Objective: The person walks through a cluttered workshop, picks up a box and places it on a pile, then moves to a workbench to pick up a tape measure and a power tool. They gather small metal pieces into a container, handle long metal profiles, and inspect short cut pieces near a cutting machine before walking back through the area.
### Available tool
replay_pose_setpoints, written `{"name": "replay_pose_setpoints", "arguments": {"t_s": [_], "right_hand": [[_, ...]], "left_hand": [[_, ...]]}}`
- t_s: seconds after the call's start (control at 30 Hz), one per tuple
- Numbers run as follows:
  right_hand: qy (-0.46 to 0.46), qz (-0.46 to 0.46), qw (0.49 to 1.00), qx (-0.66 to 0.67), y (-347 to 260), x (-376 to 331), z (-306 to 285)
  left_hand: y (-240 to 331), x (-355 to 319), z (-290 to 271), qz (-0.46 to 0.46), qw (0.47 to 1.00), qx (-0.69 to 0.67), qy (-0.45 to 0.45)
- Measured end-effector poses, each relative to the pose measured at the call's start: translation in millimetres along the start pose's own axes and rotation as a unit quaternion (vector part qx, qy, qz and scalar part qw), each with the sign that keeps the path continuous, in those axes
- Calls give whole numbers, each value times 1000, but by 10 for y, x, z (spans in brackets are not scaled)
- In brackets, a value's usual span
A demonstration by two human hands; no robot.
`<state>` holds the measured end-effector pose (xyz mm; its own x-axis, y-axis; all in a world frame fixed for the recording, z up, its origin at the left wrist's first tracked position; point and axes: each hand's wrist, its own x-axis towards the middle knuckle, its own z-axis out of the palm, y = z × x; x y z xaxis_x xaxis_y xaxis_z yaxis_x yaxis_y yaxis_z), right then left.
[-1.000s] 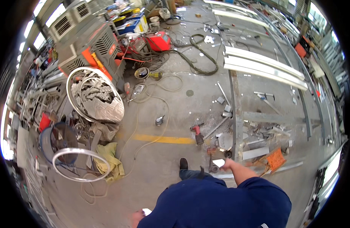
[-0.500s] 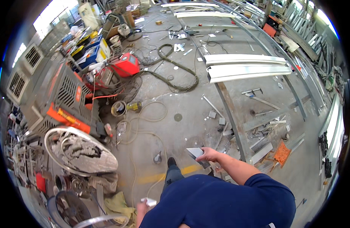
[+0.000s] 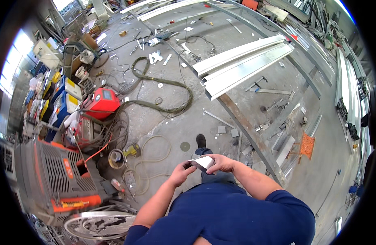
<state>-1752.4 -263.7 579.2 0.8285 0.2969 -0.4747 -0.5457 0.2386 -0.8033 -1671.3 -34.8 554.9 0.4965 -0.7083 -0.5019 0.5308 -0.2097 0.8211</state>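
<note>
In front of my body, a short cut piece of silvery metal profile [image 3: 203, 162] with a slanted end is held between both hands. My right hand [image 3: 221, 163] grips its right side, thumb and fingers closed round it. My left hand [image 3: 180, 173] closes on its left side with bent fingers. Whether the left fingers hold a second small piece against it is hidden. Below the hands, one dark shoe [image 3: 201, 141] is stepping on the grey floor.
Long white metal profiles [image 3: 249, 65] lie across a steel frame [image 3: 253, 134] at the right. An orange stool [image 3: 307, 145] stands beyond it. At the left are a red machine [image 3: 101, 103], a grey-orange machine [image 3: 61, 175], and a looped hose [image 3: 184, 96] on the floor.
My left hand has come up from low at the left, where it held a small white piece, to meet the right. The view has shifted forward and turned; the steel frame is nearer.
</note>
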Motion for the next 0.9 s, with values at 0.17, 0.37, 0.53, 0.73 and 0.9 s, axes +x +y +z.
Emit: {"name": "replay_pose_setpoints", "arguments": {"t_s": [0.17, 0.37, 0.53, 0.73, 0.9], "right_hand": [[107, -4, 987, 120, -407, 1020, -1155], [564, 18, 824, 38, -509, 2472, -3234], [641, -23, 742, 195, -994, 3271, -4231], [642, 47, 740, 194, -853, 3749, -4554], [718, 143, 665, 146, -547, 3603, -4719]], "left_hand": [[547, 1209, -523, 73, 979, 158, 109], [935, 1346, -1911, -148, 853, 456, 208], [578, 478, -2734, -356, 823, 306, 321], [802, 422, -3263, -438, 804, 314, 252], [1195, 1332, -4285, -414, 824, 339, 188]]}}
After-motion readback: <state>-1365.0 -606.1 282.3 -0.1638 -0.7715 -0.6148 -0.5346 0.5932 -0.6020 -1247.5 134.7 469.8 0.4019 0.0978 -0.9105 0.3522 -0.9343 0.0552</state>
